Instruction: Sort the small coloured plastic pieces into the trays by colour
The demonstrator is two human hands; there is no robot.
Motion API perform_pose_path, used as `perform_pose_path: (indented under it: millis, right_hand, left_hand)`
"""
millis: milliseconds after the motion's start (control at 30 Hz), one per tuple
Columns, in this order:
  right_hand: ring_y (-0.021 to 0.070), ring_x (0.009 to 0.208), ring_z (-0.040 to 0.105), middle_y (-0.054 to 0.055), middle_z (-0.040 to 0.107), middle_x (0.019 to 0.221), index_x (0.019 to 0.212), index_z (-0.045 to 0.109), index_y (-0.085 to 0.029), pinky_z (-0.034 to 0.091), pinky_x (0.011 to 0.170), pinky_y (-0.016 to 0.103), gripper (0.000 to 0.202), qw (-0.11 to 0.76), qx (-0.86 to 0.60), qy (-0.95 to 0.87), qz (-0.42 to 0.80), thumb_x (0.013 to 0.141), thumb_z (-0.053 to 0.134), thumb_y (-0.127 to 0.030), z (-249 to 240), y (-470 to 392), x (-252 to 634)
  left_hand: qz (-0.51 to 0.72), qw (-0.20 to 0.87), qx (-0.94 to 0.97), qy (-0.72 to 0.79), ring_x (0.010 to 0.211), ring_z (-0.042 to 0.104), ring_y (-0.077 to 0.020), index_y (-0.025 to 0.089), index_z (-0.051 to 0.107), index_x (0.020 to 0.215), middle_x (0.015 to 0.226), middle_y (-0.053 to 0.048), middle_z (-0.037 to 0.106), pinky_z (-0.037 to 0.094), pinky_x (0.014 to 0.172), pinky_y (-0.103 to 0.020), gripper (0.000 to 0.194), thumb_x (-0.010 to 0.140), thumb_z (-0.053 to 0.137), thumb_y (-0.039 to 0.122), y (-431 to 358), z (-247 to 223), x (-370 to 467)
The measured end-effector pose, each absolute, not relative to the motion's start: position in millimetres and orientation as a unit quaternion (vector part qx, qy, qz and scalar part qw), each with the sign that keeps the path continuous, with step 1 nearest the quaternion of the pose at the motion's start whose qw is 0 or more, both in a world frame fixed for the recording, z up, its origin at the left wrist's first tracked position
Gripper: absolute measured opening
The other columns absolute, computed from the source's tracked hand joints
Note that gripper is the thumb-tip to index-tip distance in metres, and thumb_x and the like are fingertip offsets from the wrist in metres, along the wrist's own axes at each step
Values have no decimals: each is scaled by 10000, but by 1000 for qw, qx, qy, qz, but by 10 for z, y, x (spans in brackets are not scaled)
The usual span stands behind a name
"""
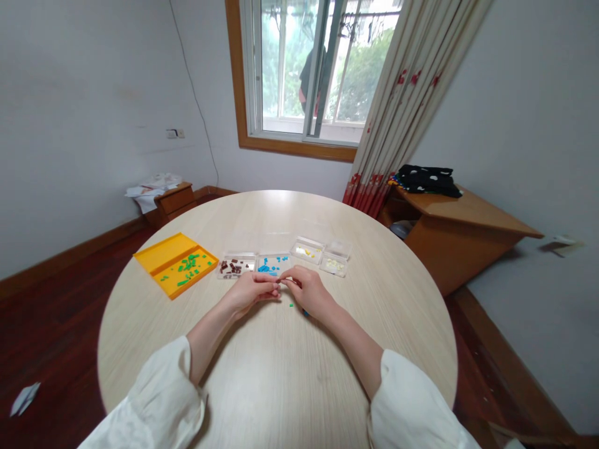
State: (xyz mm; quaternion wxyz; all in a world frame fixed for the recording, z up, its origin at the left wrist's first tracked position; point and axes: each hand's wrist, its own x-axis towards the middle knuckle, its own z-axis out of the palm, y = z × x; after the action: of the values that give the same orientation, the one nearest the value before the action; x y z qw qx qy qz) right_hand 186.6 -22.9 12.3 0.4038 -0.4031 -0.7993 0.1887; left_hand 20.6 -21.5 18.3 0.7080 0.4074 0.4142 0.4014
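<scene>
My left hand (255, 292) and my right hand (307, 290) meet over the middle of the table, fingertips pinched together. Between them is a small dark brown piece (281, 280), mostly covered by the fingers, so its exact shape is unclear. Just beyond the hands lies a clear tray of blue building bricks (269, 267). Left of it stands a clear tray with brown bricks (231, 267). A tiny green brick (291, 305) rests on the tabletop below the hands. A dark blue piece (306, 312) sits partly hidden by my right wrist.
An open yellow case (159, 252) with green bricks (189, 265) lies at the left. Clear boxes with yellow pieces (306, 251) and pale pieces (334, 265) stand to the right. The round table (271, 380) has a wooden cabinet (468, 231) beyond its right edge.
</scene>
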Motion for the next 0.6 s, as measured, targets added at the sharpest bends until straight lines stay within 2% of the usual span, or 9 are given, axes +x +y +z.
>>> perform_pose_path:
  millis: [467,533,600]
  right_hand:
    - [112,657,525,31,636,741,800,680,-156,385,633,232,150,412,-412,-784,215,813,533,-131,131,-249,1851]
    - [100,621,486,13,605,699,803,681,-150,366,607,225,143,416,-421,-772,232,802,538,-147,156,-268,1834]
    - [85,551,413,-32,513,598,856,679,-151,335,556,215,145,423,-443,-745,266,778,565,-194,178,-278,1813]
  left_hand:
    - [400,712,402,414,523,567,-96,62,710,695,556,-42,622,544,668,-282,274,535,833,247,-222,192,215]
    - [403,711,402,412,518,565,-92,63,701,681,557,-39,620,542,665,-277,260,549,826,249,-224,193,217]
    - [409,710,401,410,526,575,-96,62,687,666,568,-45,625,538,652,-263,238,578,811,246,-226,201,219]
